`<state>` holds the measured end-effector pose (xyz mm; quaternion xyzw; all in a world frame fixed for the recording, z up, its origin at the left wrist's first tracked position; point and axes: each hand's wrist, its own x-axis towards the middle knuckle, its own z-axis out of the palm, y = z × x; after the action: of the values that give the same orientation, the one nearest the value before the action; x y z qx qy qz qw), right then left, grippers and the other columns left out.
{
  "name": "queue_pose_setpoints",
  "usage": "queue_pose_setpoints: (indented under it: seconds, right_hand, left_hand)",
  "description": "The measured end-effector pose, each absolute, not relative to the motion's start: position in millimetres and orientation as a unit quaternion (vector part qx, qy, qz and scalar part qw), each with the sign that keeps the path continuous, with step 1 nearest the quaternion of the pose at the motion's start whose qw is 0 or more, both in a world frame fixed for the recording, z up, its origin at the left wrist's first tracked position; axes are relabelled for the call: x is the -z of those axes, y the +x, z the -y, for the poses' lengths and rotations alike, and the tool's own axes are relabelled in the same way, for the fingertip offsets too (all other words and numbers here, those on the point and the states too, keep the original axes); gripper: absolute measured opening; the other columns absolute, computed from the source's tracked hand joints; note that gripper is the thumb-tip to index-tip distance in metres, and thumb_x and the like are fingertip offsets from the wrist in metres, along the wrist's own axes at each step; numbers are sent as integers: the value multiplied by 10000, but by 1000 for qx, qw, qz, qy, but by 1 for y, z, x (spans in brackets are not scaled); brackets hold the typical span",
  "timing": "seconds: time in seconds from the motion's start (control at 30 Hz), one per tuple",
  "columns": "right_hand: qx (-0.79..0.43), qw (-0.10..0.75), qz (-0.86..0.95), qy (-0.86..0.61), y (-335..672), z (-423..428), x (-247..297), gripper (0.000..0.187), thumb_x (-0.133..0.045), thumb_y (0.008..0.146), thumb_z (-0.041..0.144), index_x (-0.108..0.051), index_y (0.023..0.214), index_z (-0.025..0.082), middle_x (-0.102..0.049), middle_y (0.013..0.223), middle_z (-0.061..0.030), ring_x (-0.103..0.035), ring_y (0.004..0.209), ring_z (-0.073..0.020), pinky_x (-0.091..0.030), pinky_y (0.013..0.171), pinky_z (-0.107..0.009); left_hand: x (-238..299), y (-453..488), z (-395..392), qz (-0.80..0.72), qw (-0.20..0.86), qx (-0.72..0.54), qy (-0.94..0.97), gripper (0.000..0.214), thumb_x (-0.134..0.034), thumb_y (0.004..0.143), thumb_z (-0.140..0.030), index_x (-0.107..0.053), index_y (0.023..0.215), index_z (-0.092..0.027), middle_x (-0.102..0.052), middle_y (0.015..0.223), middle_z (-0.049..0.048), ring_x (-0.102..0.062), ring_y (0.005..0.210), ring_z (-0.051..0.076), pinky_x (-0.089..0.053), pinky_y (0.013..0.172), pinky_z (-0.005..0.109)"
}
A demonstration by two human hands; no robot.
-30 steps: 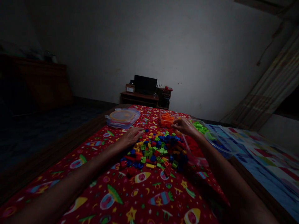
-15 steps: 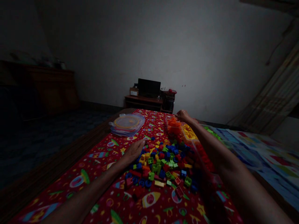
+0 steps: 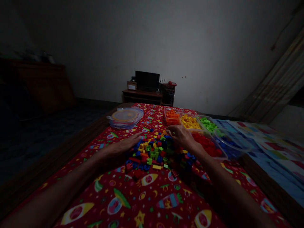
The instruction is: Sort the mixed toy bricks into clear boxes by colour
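from the head camera, the left hand [image 3: 123,146] lies flat and open, fingers spread, at the near-left edge of a mixed heap of toy bricks [image 3: 152,155], holding nothing that shows. the right hand [image 3: 180,136] is curled in a narrow grip over the far-right side of the heap, but whether a brick sits inside it i cannot tell. the heap rests on a red rocket-print cloth [image 3: 152,196]. beyond and beside it, clear tubs hold orange bricks [image 3: 172,117], yellow bricks [image 3: 189,122], green bricks [image 3: 207,124], red bricks [image 3: 205,144] and, dimly, blue bricks [image 3: 229,151]. much already lies apart by colour, yet a sizeable mixed heap is left, with a lidded clear box [image 3: 125,117] off to the left
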<state>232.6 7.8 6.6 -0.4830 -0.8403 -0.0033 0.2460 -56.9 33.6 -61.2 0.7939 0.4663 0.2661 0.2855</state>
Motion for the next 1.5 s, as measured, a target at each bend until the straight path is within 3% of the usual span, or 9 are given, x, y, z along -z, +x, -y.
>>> queue_pose_setpoints:
  seconds: [0.13,0.23,0.3,0.53,0.67,0.9,1.17,1.37,1.5]
  right_hand:
    - [63,202,865,-455,226,1,20,397,-356,935,379,-572,1173,146,-587,1083,-160,-536,967,-209,-396,818,-304]
    - [44,141,876,-458,222,-2,32,442,-310,943,435,-521,1245,192,-568,1117,-148,-527,1010,-217,-382,870,-336]
    - [35,118,874,-469,221,-4,36,453,-303,940,456,-490,1275,214,-576,1112,-135,-525,1027,-221,-361,903,-361]
    - [35,115,865,-487,220,-3,38,425,-298,943,440,-496,1236,204,-600,1068,-137,-545,991,-223,-350,886,-350]
    - [-3,137,860,-492,221,-4,32,340,-315,939,273,-562,1134,146,-640,951,-124,-572,836,-181,-377,763,-273]
    - [-40,236,819,-522,237,-8,11,468,-426,724,32,-589,1157,101,-674,901,-109,-569,767,-165,-388,688,-236]
    - [-41,298,807,-508,253,-8,-2,356,-447,768,67,-668,1037,140,-688,836,-90,-590,710,-163,-421,669,-257]
    - [-47,243,877,-412,240,-8,12,388,-498,777,73,-615,1137,157,-650,1070,-107,-583,937,-184,-424,806,-278]
    - [-49,192,893,-404,233,-7,18,371,-454,771,31,-643,1070,142,-672,957,-99,-589,857,-168,-412,751,-249]
  left_hand:
    - [72,-68,9,-453,208,-158,853,979,-569,685,-667,-169,1458,-218,-171,1523,128,-242,1359,332,-300,1067,457]
    - [85,-63,36,-483,136,-150,852,1230,-730,466,-665,-134,1461,-256,-69,1535,157,-138,1367,414,-236,1065,561]
    - [91,-51,42,-491,116,-179,844,1180,-720,519,-640,-132,1462,-245,-61,1532,169,-125,1373,405,-234,1070,558]
    - [83,5,7,-490,135,-244,826,980,-716,599,-527,-281,1418,-210,-236,1482,182,-207,1357,389,-271,1055,562]
    - [75,27,-11,-456,144,-280,833,993,-735,579,-526,-303,1403,-177,-314,1449,172,-269,1339,354,-283,1074,507]
    - [58,66,-19,-403,170,-291,851,897,-708,628,-505,-337,1381,-188,-331,1450,138,-284,1341,305,-257,1102,458]
    - [29,63,-35,-417,232,-409,778,545,-429,848,-470,-469,1288,-151,-543,1280,129,-562,1102,250,-441,950,394]
    - [32,24,-54,-454,248,-347,783,526,-516,737,-527,-653,1047,-125,-673,1066,107,-618,964,260,-496,839,354]
    - [34,6,-58,-422,282,-251,824,475,-605,650,-525,-695,951,-169,-706,970,65,-630,896,248,-497,792,320]
